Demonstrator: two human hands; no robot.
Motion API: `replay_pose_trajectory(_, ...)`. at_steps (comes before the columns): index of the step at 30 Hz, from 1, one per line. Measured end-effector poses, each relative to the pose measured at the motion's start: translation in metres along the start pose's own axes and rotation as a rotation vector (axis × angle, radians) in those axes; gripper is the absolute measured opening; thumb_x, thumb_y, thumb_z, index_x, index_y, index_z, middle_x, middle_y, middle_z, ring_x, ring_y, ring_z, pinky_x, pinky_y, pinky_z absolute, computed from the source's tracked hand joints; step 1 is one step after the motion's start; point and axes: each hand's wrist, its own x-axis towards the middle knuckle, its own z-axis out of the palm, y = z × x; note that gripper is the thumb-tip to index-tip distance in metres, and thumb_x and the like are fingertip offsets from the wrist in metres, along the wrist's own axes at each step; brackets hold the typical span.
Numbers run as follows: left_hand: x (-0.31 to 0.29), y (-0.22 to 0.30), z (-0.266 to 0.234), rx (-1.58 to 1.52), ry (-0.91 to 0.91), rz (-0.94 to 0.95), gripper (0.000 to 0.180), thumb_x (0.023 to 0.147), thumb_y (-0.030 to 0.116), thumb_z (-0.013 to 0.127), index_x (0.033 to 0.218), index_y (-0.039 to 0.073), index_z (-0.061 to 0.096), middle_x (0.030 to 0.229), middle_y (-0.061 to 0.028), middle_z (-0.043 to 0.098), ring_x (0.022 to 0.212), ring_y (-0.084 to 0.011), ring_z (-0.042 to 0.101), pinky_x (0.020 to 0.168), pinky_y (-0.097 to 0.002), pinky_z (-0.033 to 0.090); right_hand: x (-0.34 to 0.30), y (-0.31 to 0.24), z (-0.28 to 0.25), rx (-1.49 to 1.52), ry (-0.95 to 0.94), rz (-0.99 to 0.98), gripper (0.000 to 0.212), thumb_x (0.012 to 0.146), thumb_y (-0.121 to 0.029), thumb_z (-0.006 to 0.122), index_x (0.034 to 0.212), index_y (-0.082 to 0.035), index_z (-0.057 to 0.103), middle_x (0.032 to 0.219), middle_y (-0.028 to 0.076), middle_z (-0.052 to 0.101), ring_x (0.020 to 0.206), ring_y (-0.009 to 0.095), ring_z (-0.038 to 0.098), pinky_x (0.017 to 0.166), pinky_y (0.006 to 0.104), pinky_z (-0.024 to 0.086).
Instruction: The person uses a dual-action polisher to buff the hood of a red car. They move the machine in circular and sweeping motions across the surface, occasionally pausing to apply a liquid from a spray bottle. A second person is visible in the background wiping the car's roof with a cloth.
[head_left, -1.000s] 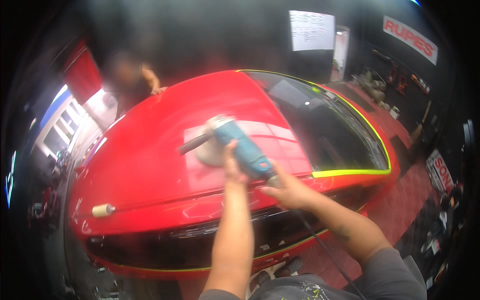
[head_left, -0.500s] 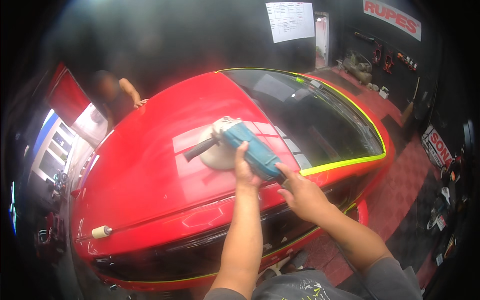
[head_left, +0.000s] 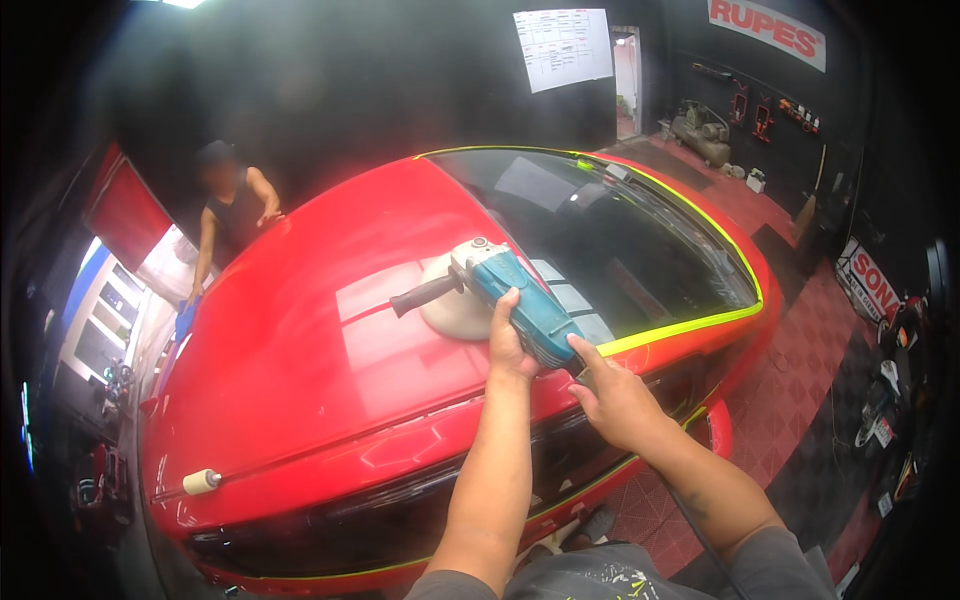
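Note:
A teal rotary polisher [head_left: 520, 300] with a grey metal head and dark side handle rests its pale round pad [head_left: 450, 318] on the glossy red car roof [head_left: 300, 340], close to the windshield edge. Underneath the teal body, my left hand [head_left: 509, 345] supports it, thumb along its side. My right hand [head_left: 618, 402] wraps the rear end, with the index finger stretched along the casing. No hand is on the side handle. Yellow-green tape [head_left: 690, 328] borders the dark windshield [head_left: 620, 250] beside the tool.
A small cream cylinder [head_left: 202, 482] lies on the roof's near left. Across the car stands another person [head_left: 236, 205], one hand by the roof edge. A dark cord [head_left: 700, 525] hangs below my right forearm. An air compressor [head_left: 700, 135] stands by the far right wall.
The polisher and both my hands have shifted slightly right toward the windshield. The other person's second arm now shows, reaching down to something blue. My view has moved a little.

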Motion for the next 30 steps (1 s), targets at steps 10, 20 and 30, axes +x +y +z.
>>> replay_pose_trajectory(10,0.009,-0.005,0.014,0.028,0.042,0.092,0.052,0.100,0.037,0.071,0.137,0.005,0.057,0.112,-0.0131,0.070,0.101,-0.0279,0.074,0.090,-0.0466,0.065,0.018,0.023,-0.015,-0.002,-0.055,-0.066,0.076,0.105,-0.020,0.069,0.170,-0.012,0.031,0.116,0.032,0.071,0.099,0.053,0.073,0.087,0.0600,0.059)
replay_pose_trajectory(20,0.021,-0.034,0.018,-0.001,0.033,0.033,0.056,0.098,0.041,0.073,0.139,0.006,0.059,0.116,-0.0131,0.072,0.103,-0.0294,0.075,0.094,-0.0482,0.065,0.032,0.020,-0.039,-0.139,-0.152,0.128,0.109,0.095,-0.027,0.082,0.175,-0.006,0.012,0.099,0.029,0.077,0.094,0.052,0.075,0.087,0.0584,0.059)
replay_pose_trajectory(30,-0.102,0.003,-0.014,1.262,0.388,0.661,0.031,0.102,0.020,0.079,0.125,-0.001,0.075,0.124,-0.0159,0.075,0.112,-0.0252,0.071,0.099,-0.0411,0.056,0.074,0.077,-0.061,-0.033,-0.093,0.136,0.105,0.088,-0.009,0.077,0.174,-0.006,0.018,0.102,0.032,0.076,0.103,0.052,0.075,0.093,0.0553,0.059)
